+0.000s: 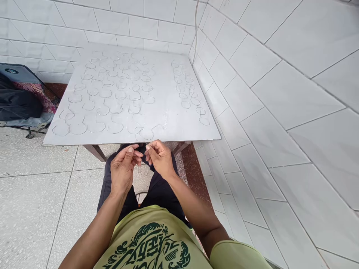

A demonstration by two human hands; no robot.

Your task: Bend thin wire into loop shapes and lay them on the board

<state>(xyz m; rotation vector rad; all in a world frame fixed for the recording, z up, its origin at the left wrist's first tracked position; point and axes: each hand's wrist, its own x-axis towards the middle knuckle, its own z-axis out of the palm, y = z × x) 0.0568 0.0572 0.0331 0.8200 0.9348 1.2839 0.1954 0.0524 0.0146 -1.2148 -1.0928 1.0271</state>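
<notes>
Pinching a thin strand [129, 144] between thumb and forefinger, the left hand [122, 166] is hovering just in front of the table's near edge, its other fingers curling loosely. The right hand [162, 158] is facing it, closing thumb against forefinger on a fine piece too; whether both hands are gripping one strand is too small to tell. The strand is sitting at the fingertips, above the dark trousers [165, 198] and below the white table [185, 129]. Many curved strands [61, 135] are lying across the table's left and middle parts, the nearest ones resting just beyond the fingers, while looped strands [204, 124] are running in two rows along the right side. A tiled wall [235, 123] is rising beside the table, and a chair [25, 69] is standing to the left, bearing a dark bundle [21, 99].
</notes>
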